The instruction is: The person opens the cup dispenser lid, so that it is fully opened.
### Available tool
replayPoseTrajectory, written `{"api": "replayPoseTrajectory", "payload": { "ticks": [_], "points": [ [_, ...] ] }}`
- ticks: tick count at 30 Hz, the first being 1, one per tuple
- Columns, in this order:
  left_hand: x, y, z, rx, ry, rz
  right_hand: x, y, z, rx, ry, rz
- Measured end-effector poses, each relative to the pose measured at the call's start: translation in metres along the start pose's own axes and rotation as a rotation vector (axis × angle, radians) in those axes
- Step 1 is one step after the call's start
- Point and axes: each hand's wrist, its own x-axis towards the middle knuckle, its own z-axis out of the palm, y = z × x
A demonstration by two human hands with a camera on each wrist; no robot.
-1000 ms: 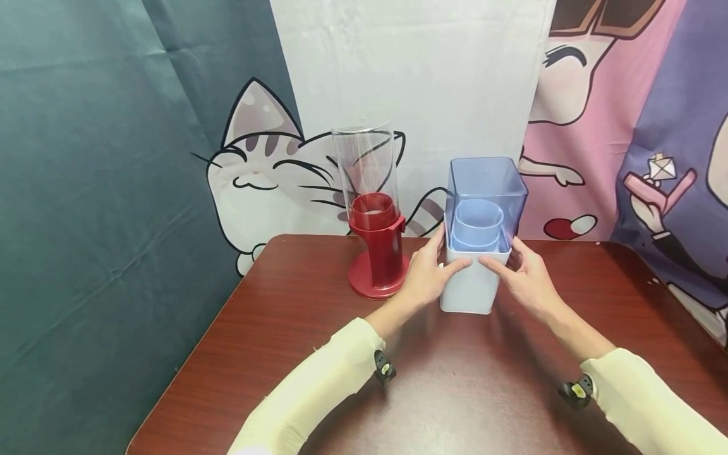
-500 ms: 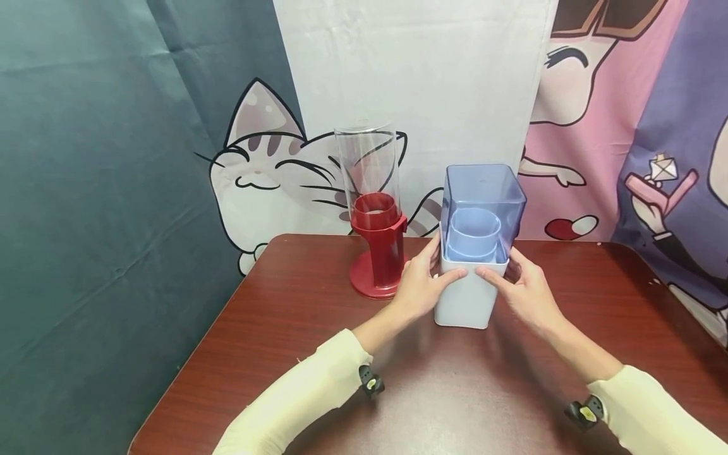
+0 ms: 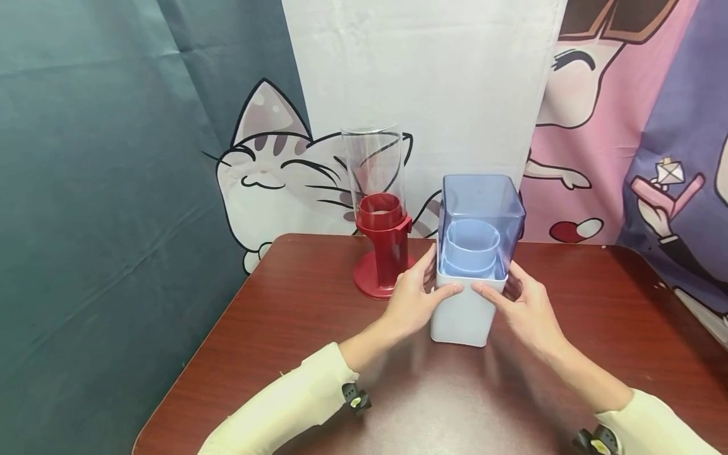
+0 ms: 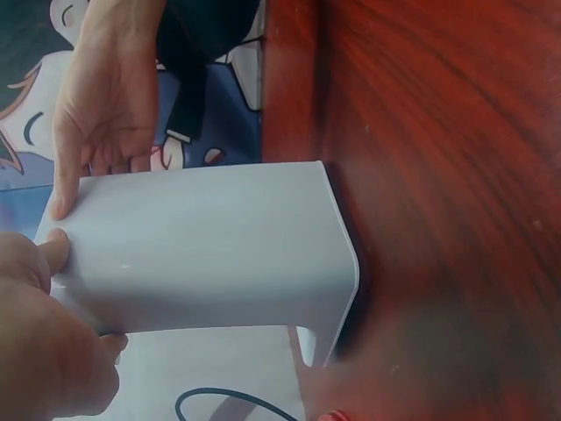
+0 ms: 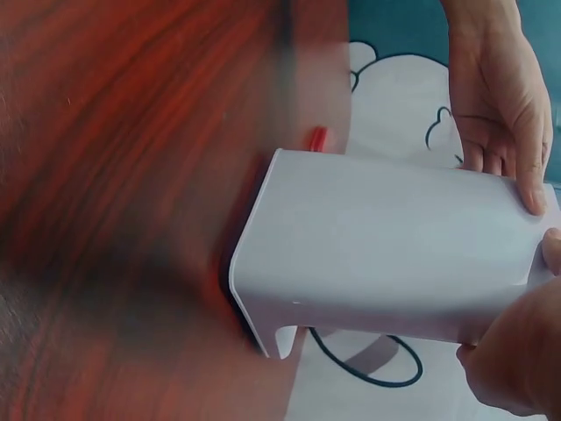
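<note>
A white box (image 3: 461, 316) with a see-through blue top (image 3: 480, 215) stands upright on the brown table (image 3: 284, 354); a blue ring sits inside the top. My left hand (image 3: 418, 297) grips its left side, thumb across the front. My right hand (image 3: 520, 306) grips its right side the same way. In the left wrist view the white box (image 4: 202, 254) fills the middle, with my left hand (image 4: 44, 324) at its upper end and my right hand (image 4: 105, 105) beyond. The right wrist view shows the white box (image 5: 377, 254) between my right hand (image 5: 517, 351) and left hand (image 5: 500, 96).
A red stand (image 3: 383, 253) carrying a clear upright tube (image 3: 372, 164) is at the table's back, just left of the box. Cartoon cloths hang behind the table. The table's left edge runs diagonally toward me.
Both hands have drawn the box toward me across the table and slightly left. The red stand has stayed put.
</note>
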Motion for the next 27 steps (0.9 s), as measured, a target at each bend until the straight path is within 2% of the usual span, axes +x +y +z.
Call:
{"api": "replayPoseTrajectory", "payload": {
  "ticks": [9, 20, 27],
  "points": [
    [-0.017, 0.002, -0.009, 0.02, -0.02, 0.033, -0.016, -0.01, 0.008, 0.022, -0.008, 0.049],
    [-0.035, 0.007, -0.018, 0.063, -0.017, -0.002, -0.026, -0.016, 0.013, 0.049, -0.027, 0.039],
    [-0.045, 0.008, -0.022, 0.108, -0.001, -0.001, -0.03, -0.022, 0.015, 0.096, -0.054, 0.071]
  ]
}}
